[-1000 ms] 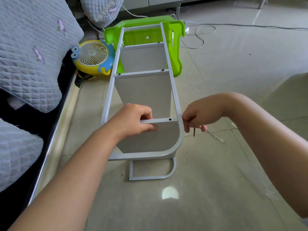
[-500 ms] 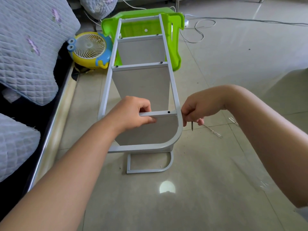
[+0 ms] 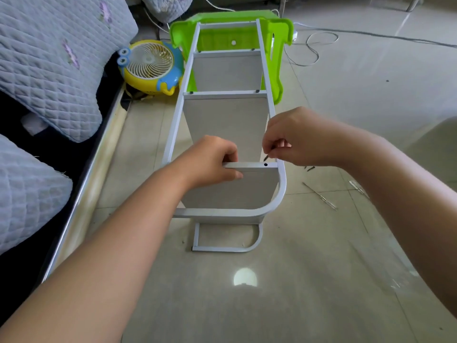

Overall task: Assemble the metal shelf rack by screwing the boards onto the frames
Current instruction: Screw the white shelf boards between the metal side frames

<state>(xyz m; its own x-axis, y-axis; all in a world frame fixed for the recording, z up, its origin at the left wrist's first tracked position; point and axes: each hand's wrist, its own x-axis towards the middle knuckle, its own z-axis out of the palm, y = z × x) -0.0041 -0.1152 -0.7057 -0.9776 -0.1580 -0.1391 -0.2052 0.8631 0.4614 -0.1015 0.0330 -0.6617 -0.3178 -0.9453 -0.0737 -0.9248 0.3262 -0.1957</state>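
- The white metal shelf rack (image 3: 223,134) lies on its side on the glossy beige tiled floor (image 3: 284,293), its upper frame facing up and the grey boards standing on edge between the two frames.
- Its far end sits against a bright green plastic stool (image 3: 277,53).
- The left hand (image 3: 212,162) has its grip closed round the nearest white crossbar (image 3: 249,165), fingers over the top and thumb pressed on the nearest grey board (image 3: 230,191) just beneath.
- The right hand (image 3: 294,137) has its grip pinched tight on a small dark screw (image 3: 265,157), which is tilted just above the dark hole (image 3: 265,164) at the crossbar's right end.
- More dark screws (image 3: 309,168) lie on the floor just beside the rack's curved corner, and a thin metal tool (image 3: 320,195) lies a little nearer.
- A yellow and blue cartoon desk fan (image 3: 150,66) stands left of the rack, beside grey quilted cushions (image 3: 49,58).
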